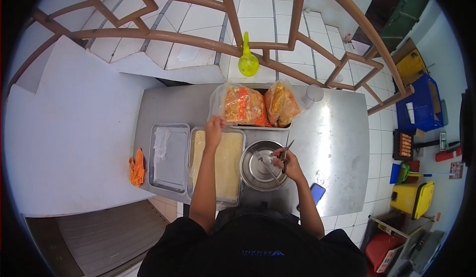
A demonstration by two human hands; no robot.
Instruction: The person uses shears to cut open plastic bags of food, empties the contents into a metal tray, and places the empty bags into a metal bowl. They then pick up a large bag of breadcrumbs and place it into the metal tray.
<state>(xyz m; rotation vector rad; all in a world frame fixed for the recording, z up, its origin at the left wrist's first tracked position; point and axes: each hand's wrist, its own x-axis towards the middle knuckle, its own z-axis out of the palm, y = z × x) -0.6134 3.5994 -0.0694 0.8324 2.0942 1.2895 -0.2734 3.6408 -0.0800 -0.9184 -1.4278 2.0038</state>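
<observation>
Reaching fwd with the left hand [214,128] toward the near edge of a clear bag of orange food [243,106], fingers touching or nearly touching the plastic; can't tell if they're pinched on it or just resting there. The right hand [287,162] sits over the rim of a round metal bowl [260,167], fingers closed round a pair of scissors [286,154] that point up and away from the body. A fork [265,164] lies inside the bowl.

Judging by this, the step in hand looks like getting a bag ready for opening w/ the scissors. The next move would need a firm hold on the bag's top, plus the blades brought across from the bowl to the plastic.

A second bag [281,103] stands just right of the first, both in a shallow container at the far side of the steel surface [332,143]. Under the left forearm is a tray of pale crumbs [228,165] (the arm crosses right above it, so a low elbow could drag through). An emptier tray [169,157] lies to its left, an orange cloth [137,168] at the surface's left edge. A clear cup [313,94] is near the second bag, a blue phone [317,193] by the right elbow, a yellow spray bottle [248,61] hanging on the railing behind.
</observation>
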